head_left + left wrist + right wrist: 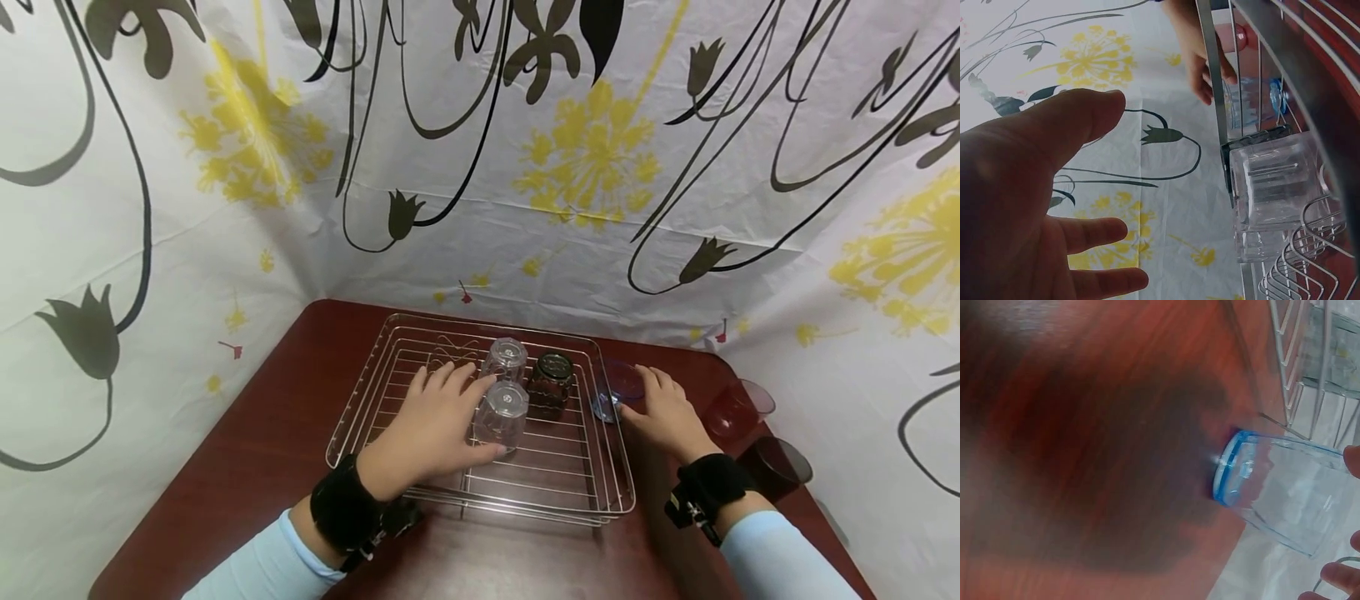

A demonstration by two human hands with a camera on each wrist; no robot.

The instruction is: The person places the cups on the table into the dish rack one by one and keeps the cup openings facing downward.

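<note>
Blue-tinted glass (1285, 487) stands beside a wire rack (525, 504), the thumb of the right hand (663, 414) at its rim; whether gripped, unclear. The left hand (431, 425) is spread wide, empty, near a clear glass (501, 417) bearing an illegible base mark. The head view alone shows a smoky tumbler (776, 468).

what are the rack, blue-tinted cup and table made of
Rack: likely polished metal, thin wires with bright glints. Blue-tinted cup: glass or clear plastic, smooth, glossy and see-through; can't tell which. Table: wood or wood-look laminate, satin sheen, with reddish-brown grain-like streaks.
</note>
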